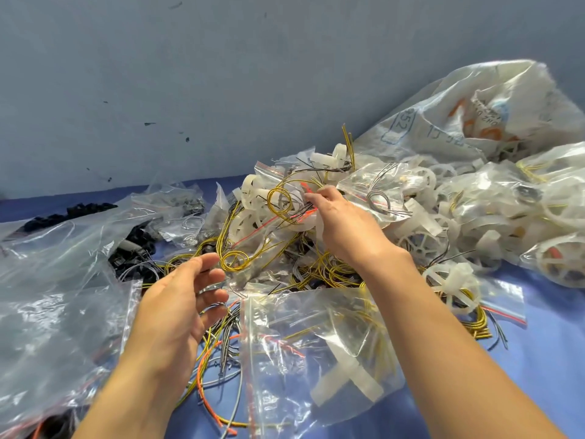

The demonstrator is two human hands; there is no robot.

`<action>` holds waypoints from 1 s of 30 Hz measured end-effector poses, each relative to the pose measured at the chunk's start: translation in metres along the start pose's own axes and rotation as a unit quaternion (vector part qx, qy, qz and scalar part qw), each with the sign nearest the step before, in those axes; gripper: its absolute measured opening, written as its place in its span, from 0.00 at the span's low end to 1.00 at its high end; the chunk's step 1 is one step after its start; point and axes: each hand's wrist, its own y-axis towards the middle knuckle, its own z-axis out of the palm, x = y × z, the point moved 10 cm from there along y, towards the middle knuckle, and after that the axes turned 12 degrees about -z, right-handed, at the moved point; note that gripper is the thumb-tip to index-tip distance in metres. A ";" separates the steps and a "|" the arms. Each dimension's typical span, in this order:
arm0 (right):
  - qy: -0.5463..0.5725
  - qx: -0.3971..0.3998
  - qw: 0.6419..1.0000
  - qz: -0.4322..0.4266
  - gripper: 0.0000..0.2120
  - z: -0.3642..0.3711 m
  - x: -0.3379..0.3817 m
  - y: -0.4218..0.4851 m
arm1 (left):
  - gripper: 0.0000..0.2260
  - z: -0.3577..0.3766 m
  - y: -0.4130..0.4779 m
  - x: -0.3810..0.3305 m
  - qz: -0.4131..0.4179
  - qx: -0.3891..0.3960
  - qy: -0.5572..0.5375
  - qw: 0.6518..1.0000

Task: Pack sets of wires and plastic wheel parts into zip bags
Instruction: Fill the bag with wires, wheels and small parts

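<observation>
Your left hand (186, 299) hangs with fingers loosely spread, just beside the yellow wires (234, 261). Your right hand (345, 226) is poked into the heap of white wheel parts (250, 191) mid-table, and honestly can't tell if it's pinching anything. A filled zip bag (316, 343) lies between your forearms.

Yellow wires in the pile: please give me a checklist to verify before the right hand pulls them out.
1. Reach: ok, right hand touches the yellow wires.
2. Grip: cannot tell, the pile partly hides it.
3. Wires free to lift: not ok, tangled among white wheel parts.
4. Help: ok, left hand is open, fingers loose.
5. Empty bag ready: cannot tell; the near zip bag is already filled.
</observation>
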 end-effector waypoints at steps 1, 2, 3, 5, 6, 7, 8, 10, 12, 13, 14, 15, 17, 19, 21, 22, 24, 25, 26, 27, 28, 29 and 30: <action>-0.008 -0.011 1.000 0.009 0.32 -0.003 -0.003 -0.001 | 0.11 0.000 0.000 0.000 -0.001 0.000 0.001 1.000; -0.016 -0.022 0.999 0.019 0.30 -0.007 -0.006 -0.002 | 0.11 -0.001 0.000 0.000 -0.002 -0.001 0.001 1.000; -0.022 -0.029 0.999 0.027 0.28 -0.010 -0.009 -0.003 | 0.11 -0.002 -0.001 0.000 -0.003 -0.004 0.001 1.000; -0.025 -0.035 0.999 0.031 0.24 -0.015 -0.012 -0.004 | 0.11 -0.005 -0.002 -0.002 -0.004 -0.008 0.002 1.000; -0.020 -0.032 0.999 0.029 0.23 -0.016 -0.012 -0.005 | 0.11 -0.005 -0.002 -0.002 -0.005 -0.008 0.001 1.000; -0.010 -0.024 0.999 0.025 0.22 -0.016 -0.012 -0.006 | 0.11 -0.006 -0.003 -0.003 -0.008 -0.009 0.000 1.000; 0.003 -0.013 1.000 0.019 0.22 -0.015 -0.012 -0.006 | 0.11 -0.006 -0.003 -0.003 -0.011 -0.010 -0.001 1.000; 0.030 0.002 1.000 0.002 0.22 -0.016 -0.008 -0.006 | 0.11 -0.005 -0.005 -0.005 -0.015 -0.011 0.000 1.000; 0.074 -0.002 0.997 -0.004 0.23 -0.020 -0.003 -0.007 | 0.10 -0.001 -0.007 -0.005 -0.018 -0.008 -0.003 1.000; 0.097 -0.005 0.995 -0.002 0.22 -0.022 -0.002 -0.008 | 0.10 0.000 -0.008 -0.005 -0.019 -0.007 -0.008 1.000; 0.111 -0.005 0.994 -0.003 0.20 -0.024 -0.001 -0.009 | 0.09 0.002 -0.009 -0.005 -0.020 -0.005 -0.012 1.000; 0.114 -0.005 0.993 -0.008 0.18 -0.027 0.002 -0.011 | 0.09 0.003 -0.011 -0.005 -0.020 -0.004 -0.015 1.000; 0.105 -0.020 0.994 -0.027 0.14 -0.039 0.008 -0.015 | 0.09 0.007 -0.015 -0.007 -0.012 -0.006 -0.016 1.000; 0.105 -0.063 0.991 -0.046 0.13 -0.062 0.016 -0.019 | 0.11 0.011 -0.023 -0.017 0.034 -0.017 0.002 0.999; 0.098 -0.114 0.985 -0.080 0.12 -0.091 0.028 -0.021 | 0.11 0.015 -0.042 -0.042 0.160 -0.055 0.067 0.983; 0.092 -0.138 0.981 -0.100 0.11 -0.106 0.036 -0.022 | 0.10 0.019 -0.059 -0.059 0.249 -0.085 0.118 0.958; 0.074 -0.170 0.974 -0.133 0.11 -0.130 0.051 -0.026 | 0.10 0.034 -0.100 -0.085 0.413 -0.132 0.209 0.877; 0.057 -0.173 0.972 -0.146 0.11 -0.138 0.059 -0.028 | 0.13 0.043 -0.118 -0.092 0.470 -0.146 0.241 0.836; 0.036 -0.166 0.973 -0.156 0.11 -0.143 0.065 -0.030 | 0.15 0.051 -0.133 -0.097 0.511 -0.152 0.267 0.803; 0.016 -0.150 0.975 -0.162 0.11 -0.143 0.071 -0.031 | 0.16 0.059 -0.146 -0.100 0.540 -0.159 0.294 0.772; 0.000 -0.129 0.978 -0.165 0.11 -0.142 0.077 -0.032 | 0.17 0.068 -0.155 -0.101 0.562 -0.166 0.324 0.743; -0.007 -0.104 0.980 -0.167 0.10 -0.139 0.082 -0.032 | 0.17 0.076 -0.161 -0.100 0.574 -0.174 0.358 0.716; -0.006 -0.078 0.982 -0.172 0.09 -0.135 0.087 -0.033 | 0.17 0.082 -0.163 -0.098 0.577 -0.180 0.390 0.695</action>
